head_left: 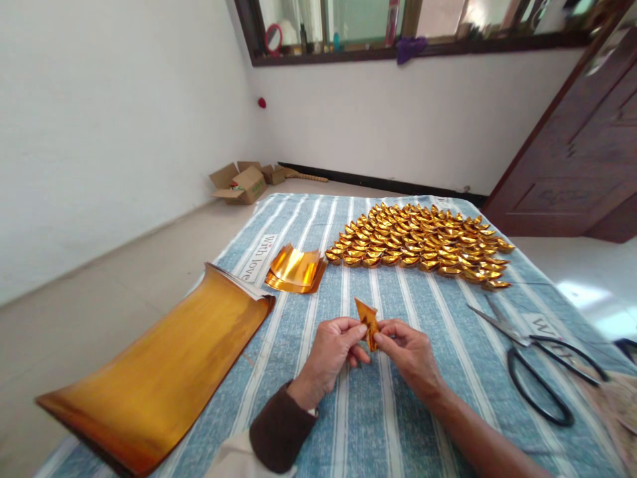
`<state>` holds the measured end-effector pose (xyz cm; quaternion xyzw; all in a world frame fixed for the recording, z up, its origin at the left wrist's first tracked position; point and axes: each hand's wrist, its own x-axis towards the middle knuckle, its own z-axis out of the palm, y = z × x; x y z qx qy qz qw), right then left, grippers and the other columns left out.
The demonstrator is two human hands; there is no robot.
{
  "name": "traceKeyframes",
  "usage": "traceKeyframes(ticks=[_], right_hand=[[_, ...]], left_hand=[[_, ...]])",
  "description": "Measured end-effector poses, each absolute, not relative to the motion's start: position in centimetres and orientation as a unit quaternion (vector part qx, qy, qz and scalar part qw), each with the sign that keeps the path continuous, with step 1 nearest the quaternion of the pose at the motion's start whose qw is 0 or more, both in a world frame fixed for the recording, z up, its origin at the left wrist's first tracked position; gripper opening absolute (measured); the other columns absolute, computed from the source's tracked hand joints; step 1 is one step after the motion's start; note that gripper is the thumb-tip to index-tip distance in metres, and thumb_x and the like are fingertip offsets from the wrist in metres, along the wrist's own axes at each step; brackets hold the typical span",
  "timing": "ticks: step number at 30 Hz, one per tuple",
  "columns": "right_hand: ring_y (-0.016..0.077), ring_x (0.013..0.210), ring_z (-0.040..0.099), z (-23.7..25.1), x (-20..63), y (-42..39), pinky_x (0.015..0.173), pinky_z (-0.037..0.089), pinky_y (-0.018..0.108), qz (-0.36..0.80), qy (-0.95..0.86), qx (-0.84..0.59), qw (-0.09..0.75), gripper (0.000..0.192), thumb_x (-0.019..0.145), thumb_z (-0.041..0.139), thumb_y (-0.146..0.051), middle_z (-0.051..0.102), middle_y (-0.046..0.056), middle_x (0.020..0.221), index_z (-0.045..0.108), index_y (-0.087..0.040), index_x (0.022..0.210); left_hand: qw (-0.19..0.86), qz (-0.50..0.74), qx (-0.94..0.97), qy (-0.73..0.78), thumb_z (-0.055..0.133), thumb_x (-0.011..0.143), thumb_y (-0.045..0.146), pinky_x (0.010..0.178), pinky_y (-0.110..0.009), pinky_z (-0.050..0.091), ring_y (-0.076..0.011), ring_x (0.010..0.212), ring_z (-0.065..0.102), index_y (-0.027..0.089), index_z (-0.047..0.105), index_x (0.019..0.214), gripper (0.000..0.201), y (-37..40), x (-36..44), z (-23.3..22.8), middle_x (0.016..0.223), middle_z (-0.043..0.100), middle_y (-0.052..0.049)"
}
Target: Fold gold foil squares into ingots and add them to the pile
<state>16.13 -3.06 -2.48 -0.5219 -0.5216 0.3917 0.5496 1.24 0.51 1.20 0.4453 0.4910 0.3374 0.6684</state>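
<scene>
Between my two hands is a small piece of folded gold foil paper (pixel 368 317), with a pointed tip standing up. My left hand (pixel 334 348) pinches its left side between thumb and fingers. On the other side, the thumb and fingers of my right hand (pixel 405 348) grip its lower right part. Beyond the hands lie many gold paper ingots (pixel 413 239) set close together in rows. A short stack of cut gold foil sheets (pixel 294 269) rests left of the ingots. Nearer on the left is a large stack of gold foil sheets (pixel 159 358), curled at its ends.
Black-handled scissors (pixel 527 342) lie partly open on the right of the striped tablecloth (pixel 323 411). Cardboard boxes (pixel 241 182) stand on the floor past the table's far left corner. A dark wooden door (pixel 562 146) is at the right, and a window sill (pixel 338 54) runs along the back wall.
</scene>
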Motion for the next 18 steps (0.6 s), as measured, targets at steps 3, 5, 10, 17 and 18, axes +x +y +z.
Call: traceKeyframes(ticks=[3,5,10,17,18], right_hand=[[0.0189,0.078,0.066,-2.20,16.14,-3.03,0.070,0.052,0.030,0.408,-0.502,-0.531,0.547,0.025,0.078,0.067,-0.040,0.069,0.005,0.081,0.065,-0.019,0.065],[0.0190,0.077,0.065,-2.03,16.20,-3.03,0.071,0.052,0.030,0.417,-0.497,-0.534,0.542,0.027,0.077,0.067,-0.042,0.069,0.005,0.080,0.065,-0.018,0.065],[0.0185,0.072,0.064,-1.87,16.28,-2.97,0.067,0.051,0.030,0.431,-0.482,-0.548,0.530,0.029,0.076,0.067,-0.045,0.069,0.005,0.077,0.066,-0.018,0.067],[0.0162,0.065,0.061,-1.84,16.17,-2.96,0.062,0.048,0.028,0.433,-0.457,-0.565,0.533,0.026,0.075,0.068,-0.042,0.069,0.004,0.073,0.067,-0.017,0.067],[0.0160,0.064,0.060,-1.84,16.15,-2.96,0.062,0.048,0.028,0.433,-0.456,-0.566,0.533,0.027,0.075,0.068,-0.042,0.069,0.003,0.072,0.067,-0.017,0.067]], left_hand=[[0.666,0.345,0.447,0.488,0.070,0.074,0.033,0.037,-0.015,0.037,-0.0091,0.040,0.057,0.011,0.065,0.075,0.022,0.39,1.32,1.09,0.052,0.062,-0.001],[0.666,0.352,0.444,0.484,0.070,0.074,0.034,0.038,-0.016,0.038,-0.0099,0.042,0.058,0.011,0.065,0.075,0.023,0.36,1.35,0.97,0.052,0.062,-0.001],[0.670,0.355,0.442,0.479,0.071,0.073,0.035,0.040,-0.017,0.040,-0.0109,0.044,0.061,0.011,0.066,0.076,0.025,0.30,1.43,0.82,0.057,0.065,-0.003],[0.668,0.359,0.447,0.474,0.071,0.072,0.035,0.042,-0.018,0.042,-0.0121,0.047,0.062,0.010,0.068,0.077,0.025,0.14,1.52,0.90,0.060,0.067,-0.005],[0.669,0.359,0.448,0.473,0.071,0.072,0.035,0.042,-0.018,0.042,-0.0122,0.048,0.062,0.010,0.068,0.077,0.026,0.13,1.52,0.89,0.060,0.067,-0.005]])
